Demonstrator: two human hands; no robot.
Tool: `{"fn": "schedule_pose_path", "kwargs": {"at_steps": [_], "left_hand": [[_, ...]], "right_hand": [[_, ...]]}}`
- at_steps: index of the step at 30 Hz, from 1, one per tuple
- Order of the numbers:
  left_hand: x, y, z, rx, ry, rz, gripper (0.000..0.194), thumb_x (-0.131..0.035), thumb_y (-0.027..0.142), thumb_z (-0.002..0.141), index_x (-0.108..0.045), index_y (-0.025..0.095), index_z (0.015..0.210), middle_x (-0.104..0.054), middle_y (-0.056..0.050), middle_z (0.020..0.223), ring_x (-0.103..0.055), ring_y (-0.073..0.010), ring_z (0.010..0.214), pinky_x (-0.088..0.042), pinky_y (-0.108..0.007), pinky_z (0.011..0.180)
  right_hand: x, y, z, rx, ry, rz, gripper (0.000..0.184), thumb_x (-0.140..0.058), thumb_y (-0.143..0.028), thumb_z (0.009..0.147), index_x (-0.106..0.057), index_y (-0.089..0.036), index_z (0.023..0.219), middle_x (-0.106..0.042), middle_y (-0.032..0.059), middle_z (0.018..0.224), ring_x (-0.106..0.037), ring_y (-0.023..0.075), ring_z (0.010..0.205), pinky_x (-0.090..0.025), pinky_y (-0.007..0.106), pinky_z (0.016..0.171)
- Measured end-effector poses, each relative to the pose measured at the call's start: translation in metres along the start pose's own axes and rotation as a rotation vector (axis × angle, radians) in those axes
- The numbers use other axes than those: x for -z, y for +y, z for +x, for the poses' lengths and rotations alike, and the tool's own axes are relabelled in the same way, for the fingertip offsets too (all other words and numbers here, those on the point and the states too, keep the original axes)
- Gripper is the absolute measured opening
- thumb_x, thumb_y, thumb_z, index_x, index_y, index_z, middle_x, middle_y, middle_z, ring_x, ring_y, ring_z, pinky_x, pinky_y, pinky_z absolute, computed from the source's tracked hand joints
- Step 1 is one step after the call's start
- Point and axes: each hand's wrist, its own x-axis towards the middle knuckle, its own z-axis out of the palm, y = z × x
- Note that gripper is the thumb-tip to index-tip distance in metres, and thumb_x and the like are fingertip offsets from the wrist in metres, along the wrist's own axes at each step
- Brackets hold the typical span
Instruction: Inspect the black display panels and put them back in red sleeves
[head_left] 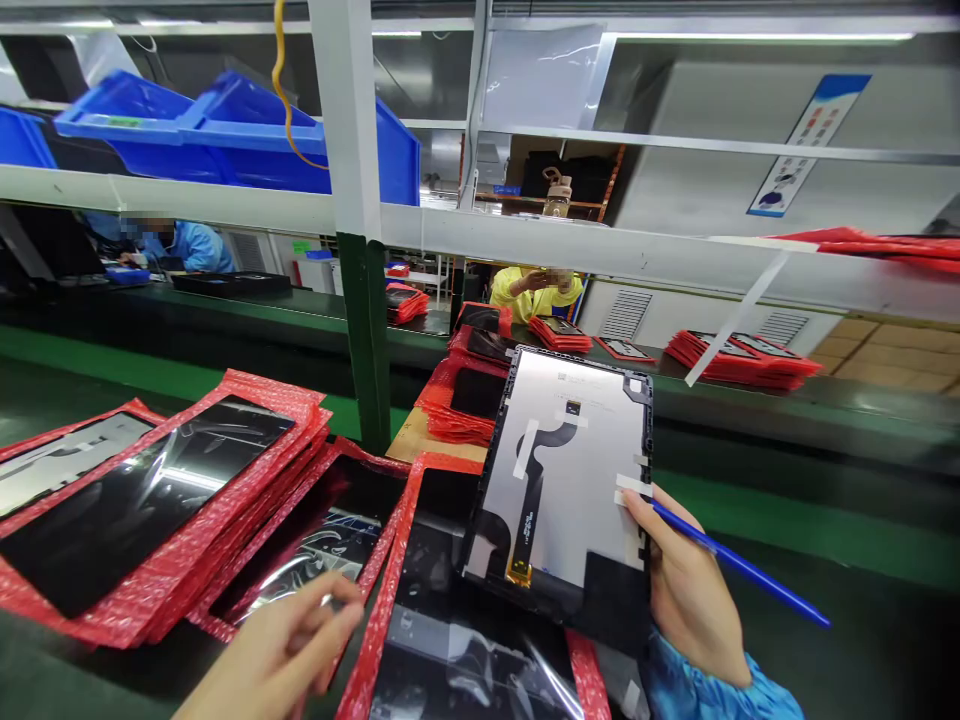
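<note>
right hand [686,590] clamped on flat display panel [566,480] and blue pen [739,565].
left hand [281,650] loose, fingers resting on glossy red bag [300,550], crinkly edges.

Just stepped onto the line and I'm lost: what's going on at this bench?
A person's right hand holds a display panel up by its edge, back side showing, with a blue pen in the same grip. Their left hand rests open on red-edged bags that hold dark panels and lie spread on the green bench. Two other people work across the line.
</note>
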Motion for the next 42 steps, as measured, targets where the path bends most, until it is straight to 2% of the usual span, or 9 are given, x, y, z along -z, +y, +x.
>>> {"fn": "schedule_pose_path", "kwargs": {"at_steps": [4,9,13,17,22,26,31,37,42], "left_hand": [[-0.012,0.036,0.043,-0.259,0.008,-0.172,0.034,-0.077,0.038,0.072,-0.070,0.018,0.099,-0.065,0.000,0.065,-0.058,-0.0149,0.057,-0.048,-0.020,0.053],[-0.051,0.073,0.091,-0.277,-0.167,-0.510,0.045,-0.076,0.023,0.073,-0.064,0.019,0.117,-0.070,-0.009,0.112,-0.065,-0.0254,0.104,-0.052,-0.029,0.082],[-0.064,0.084,0.108,-0.355,-0.316,-0.523,0.039,-0.073,0.019,0.074,-0.067,0.018,0.112,-0.073,-0.007,0.106,-0.065,-0.0256,0.103,-0.049,-0.034,0.090],[-0.055,0.084,0.113,-0.431,-0.266,-0.507,0.034,-0.074,0.017,0.072,-0.070,0.018,0.105,-0.074,-0.004,0.100,-0.065,-0.0226,0.099,-0.049,-0.028,0.087],[-0.043,0.084,0.117,-0.332,-0.251,-0.591,0.026,-0.077,0.019,0.070,-0.072,0.017,0.096,-0.072,-0.001,0.078,-0.061,-0.0122,0.063,-0.050,-0.022,0.063],[-0.038,0.086,0.119,-0.335,-0.258,-0.605,0.028,-0.077,0.021,0.072,-0.072,0.018,0.099,-0.072,-0.002,0.082,-0.061,-0.0114,0.065,-0.049,-0.018,0.057],[-0.033,0.083,0.123,-0.331,-0.222,-0.569,0.033,-0.079,0.025,0.071,-0.072,0.021,0.104,-0.071,-0.001,0.084,-0.060,-0.0099,0.064,-0.049,-0.017,0.055],[-0.033,0.079,0.126,-0.353,-0.255,-0.566,0.030,-0.078,0.025,0.072,-0.073,0.020,0.101,-0.069,-0.001,0.077,-0.058,-0.0093,0.059,-0.046,-0.016,0.052],[-0.032,0.081,0.123,-0.367,-0.222,-0.512,0.027,-0.077,0.026,0.073,-0.072,0.020,0.099,-0.068,0.000,0.077,-0.059,-0.0114,0.063,-0.047,-0.019,0.057]], "right_hand": [[-0.010,0.004,-0.001,-0.007,-0.026,0.002,0.045,-0.090,-0.033,0.051,-0.076,-0.028,0.094,-0.078,-0.0005,0.093,-0.071,0.0254,0.096,-0.060,0.026,0.075],[-0.029,0.010,-0.004,-0.038,-0.037,0.007,0.046,-0.092,-0.034,0.048,-0.074,-0.026,0.090,-0.078,-0.0005,0.090,-0.071,0.0254,0.097,-0.061,0.024,0.071],[-0.042,0.015,-0.007,-0.053,-0.058,-0.009,0.047,-0.092,-0.036,0.050,-0.074,-0.027,0.091,-0.078,0.0004,0.092,-0.071,0.0264,0.096,-0.061,0.025,0.069],[-0.042,0.022,-0.011,-0.068,-0.118,-0.009,0.045,-0.092,-0.038,0.052,-0.075,-0.030,0.093,-0.077,0.0002,0.095,-0.071,0.0265,0.096,-0.061,0.028,0.072],[-0.034,0.025,-0.005,0.013,-0.365,0.024,0.038,-0.082,-0.047,0.067,-0.076,-0.029,0.100,-0.077,0.0035,0.094,-0.070,0.0211,0.082,-0.057,0.026,0.066],[-0.032,0.019,0.009,0.070,-0.422,0.005,0.033,-0.072,-0.050,0.077,-0.075,-0.028,0.101,-0.076,0.0062,0.083,-0.069,0.0210,0.074,-0.055,0.028,0.062],[-0.034,0.017,0.007,0.102,-0.351,-0.095,0.037,-0.081,-0.038,0.071,-0.073,-0.025,0.105,-0.075,0.0095,0.096,-0.068,0.0254,0.086,-0.056,0.030,0.063],[-0.044,0.019,-0.002,0.201,-0.230,-0.192,0.031,-0.089,-0.038,0.057,-0.077,-0.023,0.082,-0.071,0.0017,0.071,-0.059,0.0122,0.056,-0.052,0.019,0.049],[-0.043,0.023,-0.001,0.183,-0.152,-0.208,0.041,-0.087,-0.041,0.060,-0.075,-0.023,0.094,-0.075,0.0066,0.094,-0.069,0.0228,0.078,-0.058,0.027,0.061]]}}
